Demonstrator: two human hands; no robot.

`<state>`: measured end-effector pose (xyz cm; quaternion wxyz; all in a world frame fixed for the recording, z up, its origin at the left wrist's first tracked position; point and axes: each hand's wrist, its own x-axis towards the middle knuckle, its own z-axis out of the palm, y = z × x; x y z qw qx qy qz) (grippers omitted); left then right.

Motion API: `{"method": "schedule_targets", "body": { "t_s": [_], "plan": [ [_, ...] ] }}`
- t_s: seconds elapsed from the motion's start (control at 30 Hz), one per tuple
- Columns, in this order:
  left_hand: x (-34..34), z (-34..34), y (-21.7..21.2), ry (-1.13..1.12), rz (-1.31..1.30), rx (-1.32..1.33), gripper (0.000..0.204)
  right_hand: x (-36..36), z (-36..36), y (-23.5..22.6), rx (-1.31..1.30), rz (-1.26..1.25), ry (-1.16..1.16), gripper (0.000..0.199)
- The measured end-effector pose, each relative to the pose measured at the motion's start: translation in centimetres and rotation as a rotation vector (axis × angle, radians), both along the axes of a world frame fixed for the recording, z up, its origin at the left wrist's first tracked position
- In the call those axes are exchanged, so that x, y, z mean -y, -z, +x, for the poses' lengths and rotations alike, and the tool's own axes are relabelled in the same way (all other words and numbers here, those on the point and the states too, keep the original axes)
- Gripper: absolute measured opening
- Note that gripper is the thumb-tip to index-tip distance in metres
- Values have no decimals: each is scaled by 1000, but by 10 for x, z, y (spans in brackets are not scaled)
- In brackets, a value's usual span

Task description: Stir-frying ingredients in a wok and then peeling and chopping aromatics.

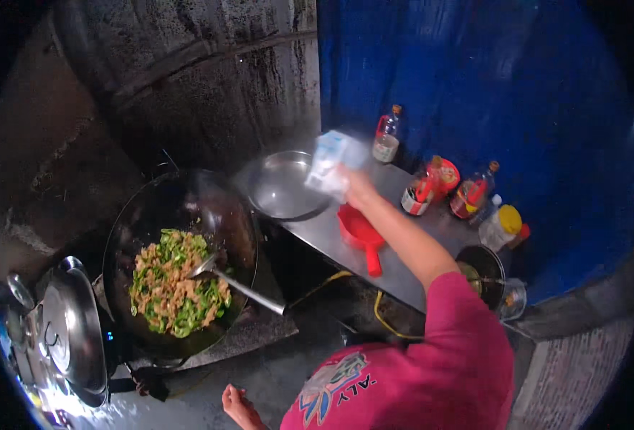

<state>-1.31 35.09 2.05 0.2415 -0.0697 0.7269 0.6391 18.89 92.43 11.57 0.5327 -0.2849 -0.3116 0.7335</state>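
Right hand [351,185] held a blurred white packet [329,159] in a closed grip above the tabletop [396,265]. Left hand [239,405] hung low, open, empty. Spatula [220,272] rested in the wok [188,208].

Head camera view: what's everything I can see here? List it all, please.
wok: one, black, left of the counter, holding green and tan food
ladle: one, metal, resting in the wok
lid: one, silver, lower left
bowl: one, metal, on the counter's near end
counter: one, steel, along the blue wall
scoop: one, red, on the counter
bottles: several, clear with orange or yellow caps, by the wall
pot: one, dark, at the counter's right end
packet: one, white, blurred, in the right hand
right hand: raised above the counter, gripping the packet
left hand: bottom edge, holding nothing
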Motion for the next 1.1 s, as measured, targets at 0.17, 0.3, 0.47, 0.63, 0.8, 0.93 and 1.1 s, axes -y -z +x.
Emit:
{"method": "schedule_targets", "body": {
  "t_s": [0.17,0.3,0.47,0.63,0.8,0.93,1.1],
  "plan": [
    [-48,20,-10,38,-125,-124,16,-163,45,72,558,41,257,47],
    [-36,39,6,335,-571,-351,27,-235,28,124,1021,32,531,54],
    [-72,65,-20,411,-602,-235,31,-268,4,154,1111,-54,520,53],
    [-104,55,-22,594,-443,-239,34,-187,48,127,1061,278,603,36],
    [-109,-3,53,949,-430,-371,21,-38,191,-29,1117,920,1155,29],
    [-143,-10,74,691,-94,-71,17,-59,319,93,890,164,1151,35],
    [-183,25,17,577,-157,-57,18,-57,283,196,1198,-47,622,72]
  ]
}}
